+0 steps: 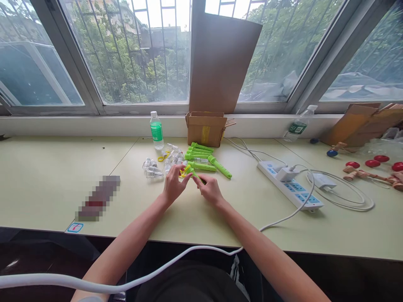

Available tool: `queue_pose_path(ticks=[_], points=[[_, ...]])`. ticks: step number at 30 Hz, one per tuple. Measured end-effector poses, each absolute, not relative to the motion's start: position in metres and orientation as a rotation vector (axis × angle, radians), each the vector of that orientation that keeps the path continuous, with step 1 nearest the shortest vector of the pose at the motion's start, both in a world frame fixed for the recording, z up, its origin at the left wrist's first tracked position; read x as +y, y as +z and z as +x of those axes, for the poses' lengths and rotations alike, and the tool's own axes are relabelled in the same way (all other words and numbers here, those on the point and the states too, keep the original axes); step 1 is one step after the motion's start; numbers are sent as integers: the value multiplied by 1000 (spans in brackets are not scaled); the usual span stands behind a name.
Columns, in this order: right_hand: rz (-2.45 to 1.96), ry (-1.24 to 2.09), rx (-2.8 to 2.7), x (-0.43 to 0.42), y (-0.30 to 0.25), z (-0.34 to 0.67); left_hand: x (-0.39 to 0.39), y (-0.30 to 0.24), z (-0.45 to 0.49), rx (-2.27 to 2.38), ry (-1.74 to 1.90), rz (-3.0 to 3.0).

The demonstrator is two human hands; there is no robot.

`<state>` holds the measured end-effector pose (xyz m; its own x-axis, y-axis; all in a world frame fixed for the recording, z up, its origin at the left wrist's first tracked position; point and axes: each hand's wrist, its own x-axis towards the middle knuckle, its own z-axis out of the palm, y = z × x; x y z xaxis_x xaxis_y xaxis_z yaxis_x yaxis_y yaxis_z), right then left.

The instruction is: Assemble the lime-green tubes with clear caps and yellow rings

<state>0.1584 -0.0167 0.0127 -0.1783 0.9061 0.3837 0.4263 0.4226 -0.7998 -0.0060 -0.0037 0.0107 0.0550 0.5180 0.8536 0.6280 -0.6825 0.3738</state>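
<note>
Both my hands meet over the table, in front of a small pile of plastic parts. My right hand (208,189) is closed around a green tapered plastic handle (190,170), whose lower end is mostly covered by the fingers. At its top end, my left hand (174,184) pinches a small yellow plastic piece (182,173); whether it is joined to the handle I cannot tell. Just beyond lie several more green handles (201,166). Left of these are clear plastic pieces (154,172) and a yellow ring-like part (163,156).
Behind the parts stand a green-labelled bottle (156,132) and a cardboard box (204,130). To the right lies a power strip (292,188) with chargers and looping white cables. Red balls (372,163) and wooden pieces lie farther right. A white cable crosses before my body.
</note>
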Motion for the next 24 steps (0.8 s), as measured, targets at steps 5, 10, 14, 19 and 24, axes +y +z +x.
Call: queue_pose_path(ticks=[5, 10, 14, 19, 24], points=[[-1146, 612, -1844, -15, 11, 160, -4, 8, -4, -1227, -1683, -2223], [-1172, 566, -1857, -13, 7, 163, -3, 4, -5, -1270, -1647, -2254], [-1162, 628, -1836, -13, 6, 162, -1, 4, -7, -1269, -1693, -2223], [-1157, 753, -1769, -14, 9, 160, -2, 7, -7, -1250, -1695, -2243], [-1128, 883, -1722, -16, 10, 159, -4, 9, -6, -1264, -1693, -2246]])
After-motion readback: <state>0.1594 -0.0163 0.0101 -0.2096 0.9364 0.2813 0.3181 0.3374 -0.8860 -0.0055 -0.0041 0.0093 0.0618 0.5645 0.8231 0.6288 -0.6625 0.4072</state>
